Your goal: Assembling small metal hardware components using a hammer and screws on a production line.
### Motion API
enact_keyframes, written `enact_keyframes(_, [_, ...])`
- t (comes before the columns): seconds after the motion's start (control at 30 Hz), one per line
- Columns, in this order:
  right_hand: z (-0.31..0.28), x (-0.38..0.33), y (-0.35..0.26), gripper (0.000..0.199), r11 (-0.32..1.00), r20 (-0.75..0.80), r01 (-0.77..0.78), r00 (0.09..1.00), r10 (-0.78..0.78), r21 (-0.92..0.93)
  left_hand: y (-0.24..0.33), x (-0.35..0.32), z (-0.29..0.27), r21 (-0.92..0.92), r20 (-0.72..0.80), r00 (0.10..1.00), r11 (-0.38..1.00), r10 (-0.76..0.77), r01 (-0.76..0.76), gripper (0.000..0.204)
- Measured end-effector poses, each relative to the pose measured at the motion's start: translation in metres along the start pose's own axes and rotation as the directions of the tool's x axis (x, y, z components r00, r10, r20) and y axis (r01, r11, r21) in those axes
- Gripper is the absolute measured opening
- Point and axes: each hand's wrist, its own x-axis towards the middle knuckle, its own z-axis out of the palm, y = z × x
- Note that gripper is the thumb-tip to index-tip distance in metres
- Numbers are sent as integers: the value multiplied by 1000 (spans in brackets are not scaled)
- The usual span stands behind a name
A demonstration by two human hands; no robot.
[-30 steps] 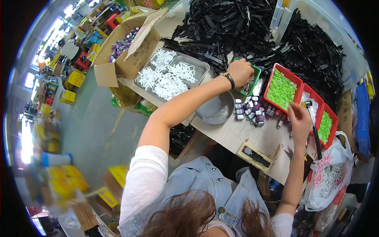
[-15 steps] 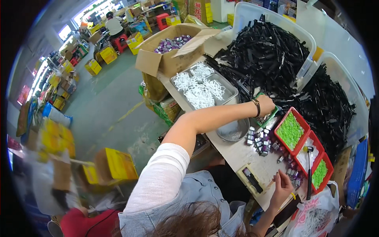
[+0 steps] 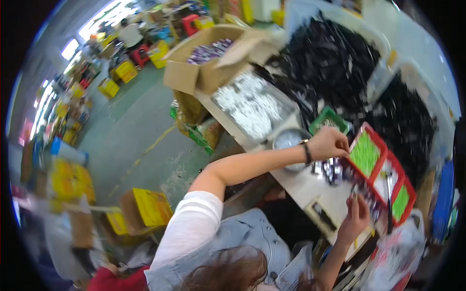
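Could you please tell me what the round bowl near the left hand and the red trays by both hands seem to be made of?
The round bowl looks like bare metal, probably steel: grey with a dull sheen. The red trays seem to be moulded plastic, with bright, even-coloured thin rims, though blur leaves the finish uncertain. The left hand rests at one tray's edge; the right hand is beside the other trays.
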Motion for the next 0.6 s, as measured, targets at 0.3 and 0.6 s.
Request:
enact_keyframes(0.3, [16,-44,-7,16,990,202,-133,972,121,46,30,-137,90,-869,317,826,205,-466,450,11])
enact_keyframes(0.6, [1,-59,-4,14,992,148,-122,981,124,-17,37,-141,104,-824,284,800,293,-528,485,12])
